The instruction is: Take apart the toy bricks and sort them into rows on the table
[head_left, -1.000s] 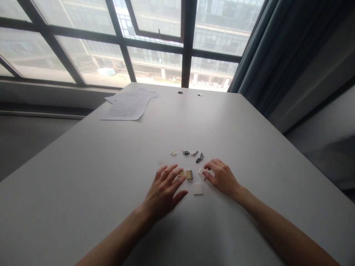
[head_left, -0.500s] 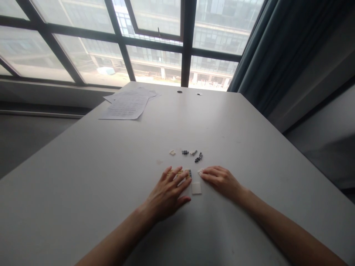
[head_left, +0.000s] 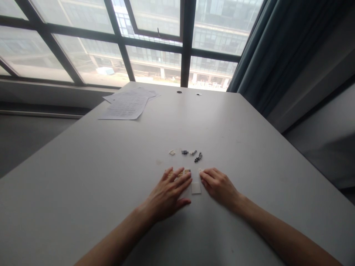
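Left hand [head_left: 168, 193] spread over yellow bricks [head_left: 187, 171], count hidden. Right hand [head_left: 221, 184]: fingers bunched at one white brick [head_left: 200, 171] on table [head_left: 177, 127]; cannot tell if pinching. One white tile [head_left: 196, 188] between hands.

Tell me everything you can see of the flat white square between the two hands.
The white square is a thin piece with a plain top; no studs can be made out, and it looks like plastic. It lies flat on the white table, between the left hand and the right hand. The left fingertips reach close to its far left corner; whether they touch cannot be told.
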`<act>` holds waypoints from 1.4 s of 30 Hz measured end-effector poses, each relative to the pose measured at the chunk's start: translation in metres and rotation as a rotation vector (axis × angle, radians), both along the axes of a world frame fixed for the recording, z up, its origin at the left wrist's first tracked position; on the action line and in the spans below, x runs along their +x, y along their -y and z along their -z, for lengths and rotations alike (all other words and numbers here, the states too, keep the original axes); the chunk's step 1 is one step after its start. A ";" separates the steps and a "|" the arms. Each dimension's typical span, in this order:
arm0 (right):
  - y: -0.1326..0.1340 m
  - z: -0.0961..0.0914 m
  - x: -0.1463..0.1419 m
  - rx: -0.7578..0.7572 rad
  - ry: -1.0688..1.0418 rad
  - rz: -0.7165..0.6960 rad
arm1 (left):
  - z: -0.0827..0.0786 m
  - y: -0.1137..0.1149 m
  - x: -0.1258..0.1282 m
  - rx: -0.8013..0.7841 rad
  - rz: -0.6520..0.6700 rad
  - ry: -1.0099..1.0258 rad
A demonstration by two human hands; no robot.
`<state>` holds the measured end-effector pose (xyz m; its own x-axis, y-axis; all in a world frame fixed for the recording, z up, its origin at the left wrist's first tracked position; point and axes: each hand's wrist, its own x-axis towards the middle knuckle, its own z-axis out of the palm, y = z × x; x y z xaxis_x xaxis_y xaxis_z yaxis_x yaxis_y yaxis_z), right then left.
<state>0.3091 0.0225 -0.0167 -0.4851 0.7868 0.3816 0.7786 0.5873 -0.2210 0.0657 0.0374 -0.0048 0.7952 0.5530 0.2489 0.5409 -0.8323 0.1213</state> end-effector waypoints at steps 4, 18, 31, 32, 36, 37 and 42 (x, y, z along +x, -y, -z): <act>0.001 -0.003 0.008 -0.027 -0.032 0.025 | 0.002 0.000 0.000 0.003 0.002 0.010; -0.005 -0.002 0.014 0.001 -0.024 -0.002 | 0.001 0.000 -0.002 0.047 -0.015 0.028; -0.004 0.001 0.013 0.096 0.009 -0.139 | 0.006 0.000 -0.004 0.053 -0.016 0.048; -0.003 0.001 0.013 0.094 0.007 -0.137 | 0.006 0.000 -0.004 0.053 -0.017 0.050; 0.002 0.000 0.014 0.060 0.004 -0.133 | 0.004 0.001 -0.004 0.055 -0.025 0.068; 0.003 -0.001 0.014 0.053 0.003 -0.134 | 0.003 0.001 -0.004 0.059 -0.027 0.071; 0.004 -0.003 0.016 0.068 -0.042 -0.082 | 0.000 0.002 -0.005 0.097 -0.054 0.138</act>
<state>0.3255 0.0188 -0.0142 -0.5294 0.7168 0.4539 0.7180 0.6635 -0.2103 0.0604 0.0354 -0.0048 0.7196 0.5620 0.4078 0.5689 -0.8139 0.1178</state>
